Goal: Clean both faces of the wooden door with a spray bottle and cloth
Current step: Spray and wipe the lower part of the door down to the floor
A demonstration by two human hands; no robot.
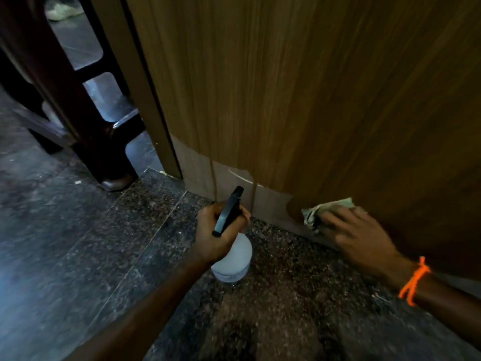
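Note:
The wooden door (299,87) fills the upper right of the head view, its brown grained face reaching down to the floor. My right hand (356,235) presses a crumpled pale green cloth (325,208) flat against the door's bottom strip. My left hand (216,230) grips the neck of a spray bottle (233,259) just left of the cloth; its black trigger head points up toward the door and its translucent white body hangs below my fist, close to the floor.
Dark speckled stone floor (260,308) lies under both arms. The door's edge (145,82) stands at the left, and beyond it dark wooden furniture legs (86,131) rest on the floor. An orange thread circles my right wrist.

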